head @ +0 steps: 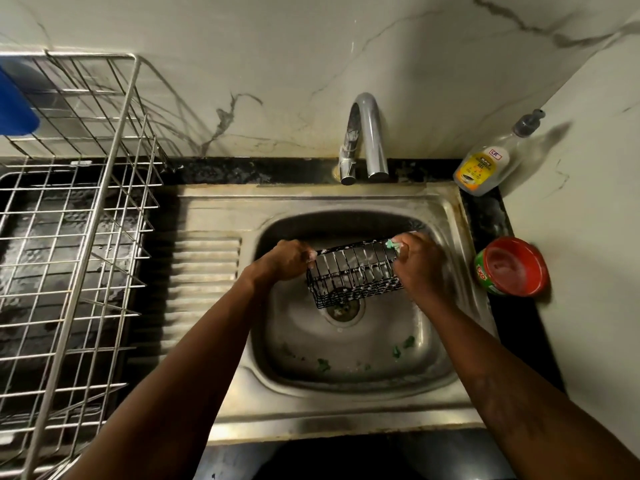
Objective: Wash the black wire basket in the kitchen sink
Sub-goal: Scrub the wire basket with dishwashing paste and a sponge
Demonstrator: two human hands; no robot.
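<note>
A small black wire basket (pixel 353 275), flecked with white suds, hangs tilted over the drain of the steel sink (pixel 346 368). My left hand (pixel 287 259) grips the basket's left end. My right hand (pixel 420 261) is curled at the basket's right end and pinches a green scrub pad (pixel 393 244) against the top rim wire. Most of the pad is hidden under my fingers. The chrome tap (pixel 363 140) stands behind the bowl, and no water is seen running from it.
A steel dish rack (pixel 86 209) fills the left counter, with a blue item (pixel 15 105) at its far corner. A pump bottle of dish liquid (pixel 491 161) and a red-lidded green tub (pixel 509 266) stand right of the sink. Green scraps (pixel 403 346) lie in the bowl.
</note>
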